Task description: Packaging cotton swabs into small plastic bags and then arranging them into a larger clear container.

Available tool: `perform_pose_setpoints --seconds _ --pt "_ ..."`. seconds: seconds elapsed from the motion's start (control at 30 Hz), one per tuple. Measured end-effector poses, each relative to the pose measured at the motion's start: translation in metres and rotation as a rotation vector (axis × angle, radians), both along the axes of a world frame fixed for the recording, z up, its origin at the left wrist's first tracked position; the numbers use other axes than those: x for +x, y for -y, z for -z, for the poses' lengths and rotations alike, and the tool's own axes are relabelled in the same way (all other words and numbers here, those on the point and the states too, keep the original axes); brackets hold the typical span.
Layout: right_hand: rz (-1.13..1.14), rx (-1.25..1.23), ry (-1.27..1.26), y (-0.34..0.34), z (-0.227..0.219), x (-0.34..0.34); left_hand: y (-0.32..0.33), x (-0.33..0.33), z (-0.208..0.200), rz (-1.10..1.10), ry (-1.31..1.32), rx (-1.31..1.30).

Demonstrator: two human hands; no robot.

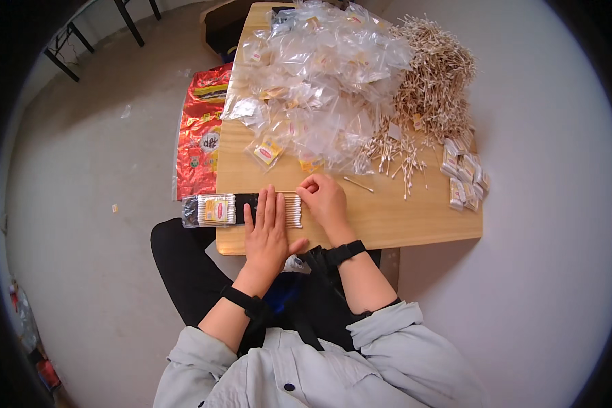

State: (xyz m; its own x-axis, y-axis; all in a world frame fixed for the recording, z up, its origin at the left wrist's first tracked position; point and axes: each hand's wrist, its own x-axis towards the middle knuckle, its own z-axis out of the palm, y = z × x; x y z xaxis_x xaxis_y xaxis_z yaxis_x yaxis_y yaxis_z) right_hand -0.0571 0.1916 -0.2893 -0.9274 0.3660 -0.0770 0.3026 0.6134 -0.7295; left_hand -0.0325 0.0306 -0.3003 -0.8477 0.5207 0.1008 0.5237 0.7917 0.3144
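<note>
Right of the swab-filled clear packet (214, 211), swabs (294, 214) point toward it, beneath the flat, open left hand (268, 234); the right hand (325, 204) curls at their tips, grip unclear.

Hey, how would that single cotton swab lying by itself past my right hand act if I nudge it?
The lone cotton swab would probably roll or slide, being thin and loose on the flat wooden table. It's likely very light, given its slender stick, and fairly stiff, since it lies straight.
</note>
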Motion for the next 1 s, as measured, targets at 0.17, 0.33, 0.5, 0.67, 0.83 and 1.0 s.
perform_pose_setpoints --seconds 0.17,0.33,0.5,0.67,0.83,1.0 --pt "0.191 0.094 -0.170 -0.019 0.016 0.020 0.004 -0.001 -0.001 0.011 0.016 -0.040" --pt "0.324 -0.198 -0.294 0.007 0.013 0.044 0.012 -0.010 -0.002 0.002 0.050 -0.066" --pt "0.135 -0.549 -0.484 0.049 0.022 0.021 0.014 -0.014 -0.010 0.030 0.057 -0.076" --pt "0.074 -0.631 -0.433 0.064 0.026 0.012 0.020 -0.015 -0.009 0.004 0.089 -0.120" --pt "0.070 0.005 -0.398 0.055 0.019 0.011 0.021 -0.013 -0.006 -0.015 0.041 -0.070" --pt "0.019 0.400 -0.364 0.054 0.016 -0.001 0.022 -0.014 -0.002 -0.024 0.043 -0.030"
